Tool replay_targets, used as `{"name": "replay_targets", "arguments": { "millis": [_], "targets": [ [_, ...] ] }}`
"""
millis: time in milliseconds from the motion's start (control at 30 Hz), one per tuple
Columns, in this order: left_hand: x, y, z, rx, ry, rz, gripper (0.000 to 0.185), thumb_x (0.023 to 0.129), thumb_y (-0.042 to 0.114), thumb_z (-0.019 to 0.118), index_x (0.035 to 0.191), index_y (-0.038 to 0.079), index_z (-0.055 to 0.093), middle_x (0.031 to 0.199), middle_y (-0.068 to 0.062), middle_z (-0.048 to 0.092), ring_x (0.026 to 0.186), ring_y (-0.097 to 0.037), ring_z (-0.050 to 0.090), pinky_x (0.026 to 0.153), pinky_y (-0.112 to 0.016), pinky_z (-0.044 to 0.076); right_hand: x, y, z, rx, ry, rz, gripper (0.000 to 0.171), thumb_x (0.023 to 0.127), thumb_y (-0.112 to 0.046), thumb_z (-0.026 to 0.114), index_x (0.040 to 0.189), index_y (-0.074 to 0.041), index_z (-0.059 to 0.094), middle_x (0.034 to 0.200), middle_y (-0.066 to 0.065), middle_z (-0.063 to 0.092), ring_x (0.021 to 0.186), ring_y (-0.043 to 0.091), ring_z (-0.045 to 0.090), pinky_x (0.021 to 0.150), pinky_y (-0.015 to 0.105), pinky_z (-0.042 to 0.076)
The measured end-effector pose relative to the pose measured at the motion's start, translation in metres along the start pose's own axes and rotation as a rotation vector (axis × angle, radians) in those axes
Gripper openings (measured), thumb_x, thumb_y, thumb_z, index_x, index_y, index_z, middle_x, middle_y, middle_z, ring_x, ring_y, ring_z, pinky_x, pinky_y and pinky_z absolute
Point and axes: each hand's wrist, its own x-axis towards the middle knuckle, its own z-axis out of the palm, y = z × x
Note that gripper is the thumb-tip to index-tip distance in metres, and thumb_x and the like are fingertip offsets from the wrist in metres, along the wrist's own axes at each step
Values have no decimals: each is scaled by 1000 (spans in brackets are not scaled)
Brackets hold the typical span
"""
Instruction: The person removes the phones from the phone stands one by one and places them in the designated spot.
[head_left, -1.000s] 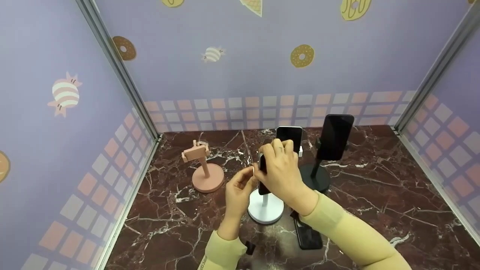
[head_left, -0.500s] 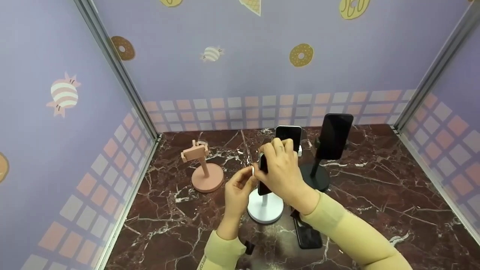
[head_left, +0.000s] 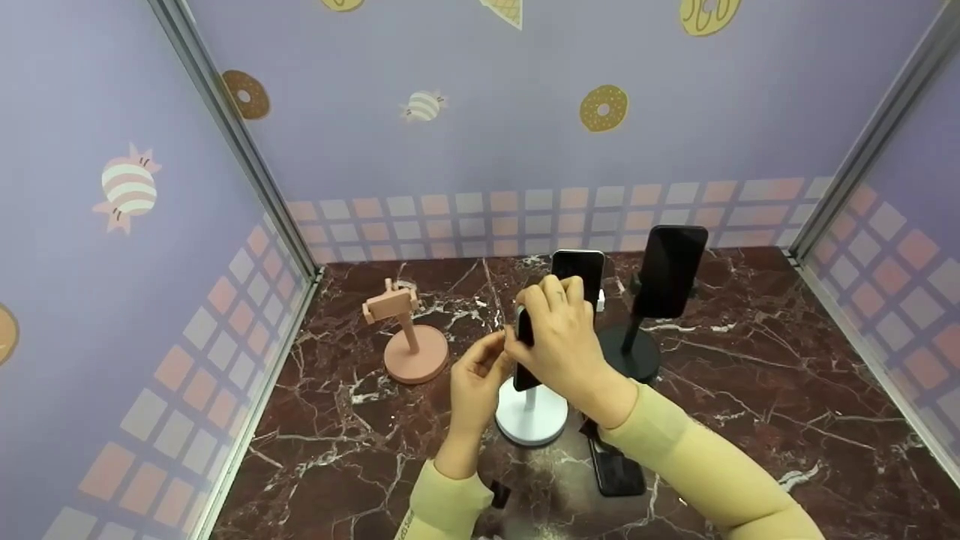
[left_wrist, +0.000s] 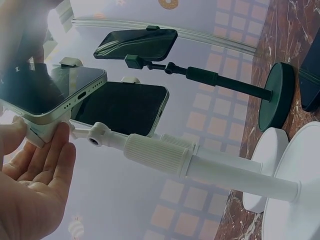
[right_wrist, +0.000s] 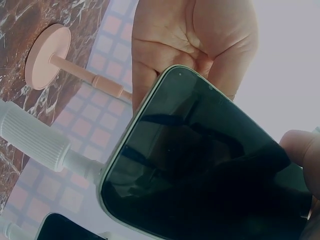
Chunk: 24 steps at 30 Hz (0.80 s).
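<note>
While our right hand [head_left: 559, 341] wraps its fingers round the phone [head_left: 525, 352] and holds it over the clamp of the white stand [head_left: 531, 416], our left hand [head_left: 480, 375] sits at the clamp's left side, fingers relaxed and fairly straight, fingertips touching the clamp's jaw. The left wrist view shows this best: the phone [left_wrist: 47, 95], bottom port visible, rests against the white bracket with the left palm [left_wrist: 35, 175] just beneath. In the right wrist view the phone [right_wrist: 200, 165] fills the frame, thumb tip on its right edge.

Judged step: seating the phone in the white stand's clamp. We cannot tell whether both jaws have caught the phone's edges yet. The next move likely calls for keeping the phone level, letting the clamp close on both edges, and bracing the stem so the stand does not tip.

Surroundings:
- second white stand with phone [head_left: 577, 271], just behind the right hand, near enough to be knocked;
- black stand [head_left: 631, 352] with phone [head_left: 670, 271], far right;
- pink stand [head_left: 411, 349], clamp holding nothing, to the left;
- dark phone [head_left: 616, 469] flat on the marble table [head_left: 750, 390], near, under the right forearm;
- small black item [head_left: 499, 495] by the left sleeve, too small to identify.
</note>
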Motion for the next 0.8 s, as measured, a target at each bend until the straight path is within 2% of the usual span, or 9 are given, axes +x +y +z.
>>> {"name": "replay_targets", "arguments": {
  "millis": [133,367,800],
  "targets": [
    [0,1,0,-17,3,-17,31,97,-1,67,122,-19,62,111,-38,67,95,-1,69,81,-15,57,0,0,2,7,11,-7,42,71,-11,84,100,-7,54,92,12,50,90,34,42,55,37,34],
    [0,3,-1,-36,0,-40,34,97,-1,67,124,-20,60,118,-40,64,105,2,69,93,-18,57,1,-1,4,16,17,-25,40,73,-12,83,99,-8,53,91,11,49,91,33,42,58,36,33],
    [0,3,-1,-24,-5,-32,37,98,5,68,125,-19,61,118,-39,66,105,2,69,92,-18,58,2,-4,6,22,21,-37,41,72,-11,85,100,-8,55,93,11,51,94,34,44,58,38,36]
  ]
}}
